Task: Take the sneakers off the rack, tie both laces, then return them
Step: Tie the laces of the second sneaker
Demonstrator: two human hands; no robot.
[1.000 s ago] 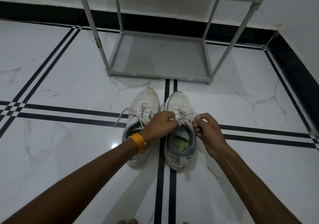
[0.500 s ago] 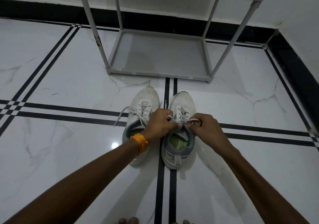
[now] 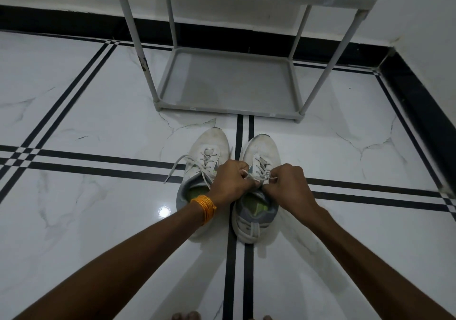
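Two white sneakers stand side by side on the floor, toes pointing at the rack. The left sneaker (image 3: 211,148) has loose laces trailing out to its left. Over the tongue of the right sneaker (image 3: 261,148) both hands meet. My left hand (image 3: 230,180), with an orange band at the wrist, pinches one strand of the right sneaker's lace (image 3: 260,177). My right hand (image 3: 287,184) pinches the other strand. The lace is crossed between my fingertips, which hide the knot itself.
A grey rack (image 3: 229,83) stands just beyond the shoes, its bottom shelf bare and a second shelf above. The white marble floor has black stripes. A black skirting and a wall corner lie to the right. My toes (image 3: 186,316) show at the bottom edge.
My hands have drawn closer together over the right sneaker, bringing the two lace strands in to a crossing. The sneakers have stayed in place.
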